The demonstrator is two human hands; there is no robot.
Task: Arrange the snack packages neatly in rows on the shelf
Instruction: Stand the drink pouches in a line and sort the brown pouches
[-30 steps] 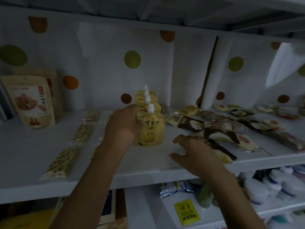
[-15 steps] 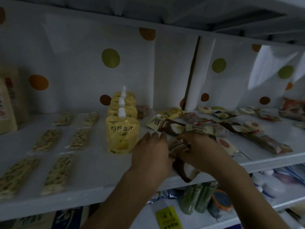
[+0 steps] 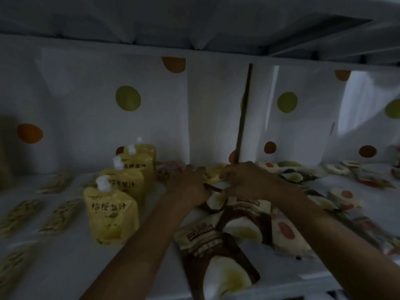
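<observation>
The right grip (image 3: pixel 246 180) pinches a far packet (image 3: pixel 216 198), the left grip (image 3: pixel 186 187) I cannot tell; forearms may knock the near packet (image 3: pixel 218 263) off the shelf (image 3: pixel 65 267).

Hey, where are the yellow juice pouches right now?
Head view: the yellow pouches stand in single file left of centre on the shelf, between the flat green snack bars and the left hand.

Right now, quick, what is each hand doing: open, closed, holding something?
Left hand: touches the brown snack package; grip hidden, cannot tell.
Right hand: fingers curled round the same package.
</observation>
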